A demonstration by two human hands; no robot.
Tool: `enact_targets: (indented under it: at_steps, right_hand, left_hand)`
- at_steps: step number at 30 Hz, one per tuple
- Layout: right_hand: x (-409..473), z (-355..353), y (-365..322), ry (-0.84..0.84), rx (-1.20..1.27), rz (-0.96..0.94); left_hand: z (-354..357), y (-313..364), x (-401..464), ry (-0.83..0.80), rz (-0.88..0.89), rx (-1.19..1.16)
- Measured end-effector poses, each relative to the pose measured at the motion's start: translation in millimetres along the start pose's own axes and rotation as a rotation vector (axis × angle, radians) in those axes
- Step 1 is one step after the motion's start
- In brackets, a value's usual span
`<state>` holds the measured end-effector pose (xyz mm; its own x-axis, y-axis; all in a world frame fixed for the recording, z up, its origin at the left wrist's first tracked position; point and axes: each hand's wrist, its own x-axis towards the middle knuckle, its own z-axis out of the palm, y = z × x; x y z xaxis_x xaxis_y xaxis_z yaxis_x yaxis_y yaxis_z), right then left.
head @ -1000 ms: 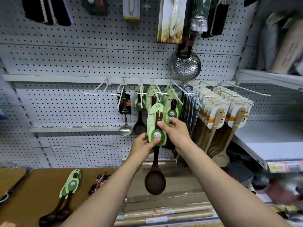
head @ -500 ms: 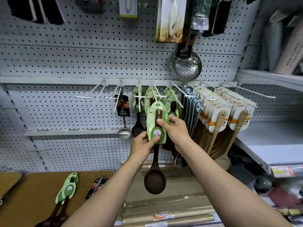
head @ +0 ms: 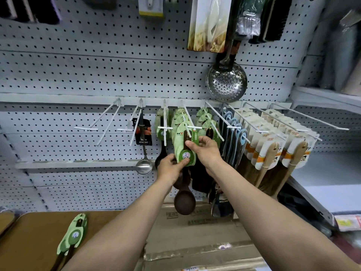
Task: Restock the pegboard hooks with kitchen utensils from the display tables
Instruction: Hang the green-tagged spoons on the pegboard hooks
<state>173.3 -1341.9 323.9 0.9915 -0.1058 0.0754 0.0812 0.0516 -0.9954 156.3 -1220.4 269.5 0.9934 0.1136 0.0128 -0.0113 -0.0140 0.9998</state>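
Grey shelf (head: 332,169) at right; cardboard boxes (head: 195,241) below.

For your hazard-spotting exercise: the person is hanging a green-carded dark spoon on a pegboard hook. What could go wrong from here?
1. Both the left hand and right hand pinch only the card of the spoon; its heavy bowl hangs free below, so the card might tear or slip.
2. The hook already holds similar carded spoons; pushing another on could nudge or bend them.
3. Neighbouring hook tips project toward the hands and could scratch them.
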Motion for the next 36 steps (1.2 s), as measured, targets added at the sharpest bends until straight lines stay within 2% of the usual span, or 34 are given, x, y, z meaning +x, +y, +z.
enact_targets:
  at_steps: [10, 15, 20, 23, 27, 32, 36]
  right_hand:
    - [23, -1, 10, -0.01, -0.125, -0.019]
    - [19, 0, 8, -0.013, -0.166, 0.001]
    - [-3, 5, 4, 0.071, -0.447, 0.053]
    - [-27, 19, 7, 0.081, -0.655, 0.114]
    - [-73, 59, 2, -0.06, -0.916, 0.11]
    - [-127, 133, -24, -0.258, -1.284, -0.119]
    - [-162, 192, -56, -0.31, -1.434, -0.327]
  left_hand:
    - [2, 0, 17, 0.038, -0.067, 0.041]
    - [-2, 4, 12, 0.05, -0.083, 0.139]
    - [-31, 10, -9, 0.068, -0.066, 0.236]
    - [-64, 12, -29, 0.07, -0.047, 0.269]
    - [-127, 19, -61, 0.049, 0.038, 0.381]
    - [-229, 42, -98, 0.04, 0.154, 0.685]
    - [-309, 71, -123, 0.073, 0.307, 0.999]
